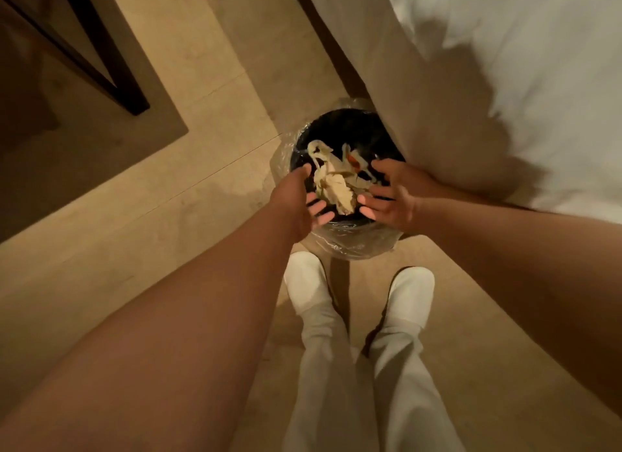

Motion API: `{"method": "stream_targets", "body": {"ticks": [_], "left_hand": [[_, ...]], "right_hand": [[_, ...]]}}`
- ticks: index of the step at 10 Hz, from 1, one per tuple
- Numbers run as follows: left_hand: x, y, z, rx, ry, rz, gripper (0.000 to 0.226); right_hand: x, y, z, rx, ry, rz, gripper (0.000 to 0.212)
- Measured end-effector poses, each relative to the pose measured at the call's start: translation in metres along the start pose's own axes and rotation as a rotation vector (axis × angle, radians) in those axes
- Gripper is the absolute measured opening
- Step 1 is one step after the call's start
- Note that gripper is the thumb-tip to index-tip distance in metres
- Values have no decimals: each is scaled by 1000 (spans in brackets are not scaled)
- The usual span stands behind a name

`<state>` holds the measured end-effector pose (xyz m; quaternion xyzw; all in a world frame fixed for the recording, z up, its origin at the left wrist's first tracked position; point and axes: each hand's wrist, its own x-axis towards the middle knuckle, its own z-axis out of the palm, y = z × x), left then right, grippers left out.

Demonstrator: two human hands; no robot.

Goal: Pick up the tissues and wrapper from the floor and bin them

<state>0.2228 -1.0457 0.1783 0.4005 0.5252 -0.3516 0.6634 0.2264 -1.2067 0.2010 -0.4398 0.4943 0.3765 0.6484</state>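
A black round bin (350, 125) lined with a clear plastic bag (353, 244) stands on the floor against the bed. Crumpled white tissues (336, 185) and a wrapper with orange-red print (354, 162) lie in its mouth. My left hand (303, 199) hovers over the bin's left rim, fingers spread, holding nothing. My right hand (392, 195) hovers over the right rim, fingers also apart. The tissues sit between the two palms, apart from the fingers.
A bed with white sheets (521, 64) and a beige skirt (404, 91) fills the right side. Dark wooden furniture legs (101, 47) stand on a brown rug (84, 155) at the left. My feet in white slippers (304, 283) stand just before the bin on beige tiles.
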Motion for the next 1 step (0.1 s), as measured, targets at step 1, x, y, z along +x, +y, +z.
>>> {"method": "stream_targets", "body": {"ticks": [1], "left_hand": [[-26, -6, -8, -55, 19, -37, 58]], "right_hand": [[-20, 1, 7, -6, 31, -22, 39]]}}
